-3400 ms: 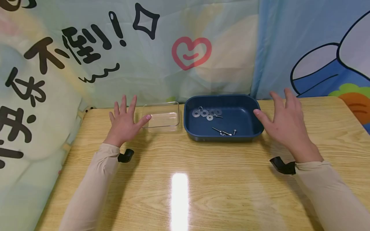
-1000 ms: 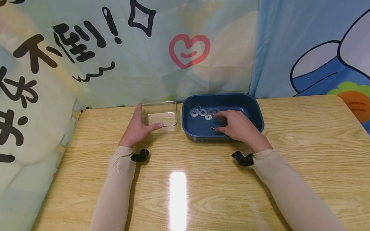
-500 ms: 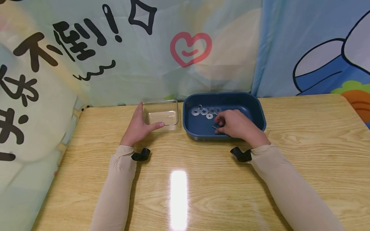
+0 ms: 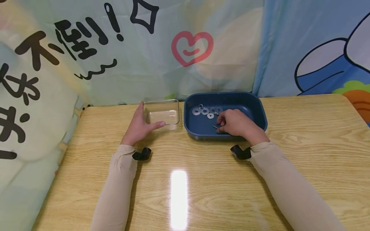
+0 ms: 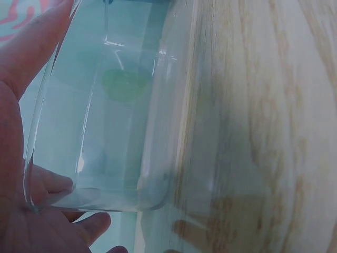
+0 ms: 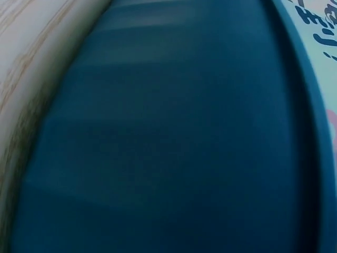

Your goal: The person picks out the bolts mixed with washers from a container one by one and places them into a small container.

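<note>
My left hand [image 4: 138, 126] is at the left end of a clear plastic box [image 4: 163, 124]. Its thumb lies straight along the front side, and the other fingers reach along the left end. In the left wrist view the clear box [image 5: 121, 158] stands between the hand and the tabletop. My right hand [image 4: 238, 123] reaches into the dark blue tray [image 4: 195, 136], fingers bent down over the screws. One thin screw [image 4: 215, 127] pokes out left of the thumb; I cannot tell whether the fingertips pinch any. Several washers [image 4: 205, 111] lie flat at the tray's back left.
Box and tray stand side by side at the back of the wooden table [image 4: 202, 186], close to a printed cloth [image 4: 138, 80]. The right wrist view is filled by the blue tray's inside [image 6: 174, 132], without the fingers. A black wrist camera [image 4: 241, 152] hangs under each wrist.
From spread above the table, the left hand has come right onto the clear box. The right hand has gone left from the tray's right rim to the screws. Over the last second both barely move.
</note>
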A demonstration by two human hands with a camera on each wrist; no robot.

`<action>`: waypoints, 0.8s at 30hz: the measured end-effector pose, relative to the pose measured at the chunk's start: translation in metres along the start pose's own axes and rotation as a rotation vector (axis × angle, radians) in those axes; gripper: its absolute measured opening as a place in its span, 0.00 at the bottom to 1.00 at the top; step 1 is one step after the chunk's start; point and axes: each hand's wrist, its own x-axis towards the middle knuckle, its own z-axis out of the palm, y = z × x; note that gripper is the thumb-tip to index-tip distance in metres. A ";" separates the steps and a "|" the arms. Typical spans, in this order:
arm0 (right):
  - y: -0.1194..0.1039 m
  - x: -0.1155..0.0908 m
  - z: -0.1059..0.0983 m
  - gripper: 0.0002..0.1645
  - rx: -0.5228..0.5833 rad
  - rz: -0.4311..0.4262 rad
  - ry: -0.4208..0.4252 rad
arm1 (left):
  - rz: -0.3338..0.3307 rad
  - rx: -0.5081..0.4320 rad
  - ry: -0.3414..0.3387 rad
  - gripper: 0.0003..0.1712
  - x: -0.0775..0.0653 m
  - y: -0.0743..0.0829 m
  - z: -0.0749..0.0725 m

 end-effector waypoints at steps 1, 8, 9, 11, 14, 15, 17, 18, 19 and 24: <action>0.001 0.001 0.000 0.10 -0.001 0.000 -0.002 | -0.001 -0.001 0.000 0.72 0.000 0.000 0.000; 0.003 0.005 0.001 0.05 -0.014 -0.009 0.004 | -0.009 -0.010 0.003 0.72 0.002 -0.002 0.001; 0.003 0.005 0.001 0.05 -0.016 -0.012 0.008 | -0.010 -0.010 0.005 0.72 0.002 -0.002 0.001; 0.004 0.006 0.001 0.04 -0.019 -0.016 0.014 | -0.010 -0.006 0.007 0.72 0.002 -0.002 0.000; 0.004 0.006 0.001 0.03 -0.037 -0.027 0.014 | -0.010 -0.002 0.010 0.72 0.001 -0.002 0.000; 0.004 0.006 0.001 0.03 -0.045 -0.030 0.012 | -0.010 0.000 0.009 0.72 0.001 -0.002 0.000; 0.004 0.007 0.001 0.04 -0.060 -0.035 0.004 | -0.013 0.004 0.010 0.72 0.001 -0.002 0.001; 0.004 0.007 0.001 0.04 -0.068 -0.036 0.000 | -0.013 0.005 0.012 0.72 0.001 -0.002 0.001; 0.004 0.008 0.001 0.04 -0.076 -0.037 -0.003 | -0.013 0.004 0.012 0.72 0.001 -0.003 0.001; 0.003 0.009 0.001 0.05 -0.104 -0.035 -0.009 | -0.003 -0.004 0.016 0.72 0.001 -0.003 0.001</action>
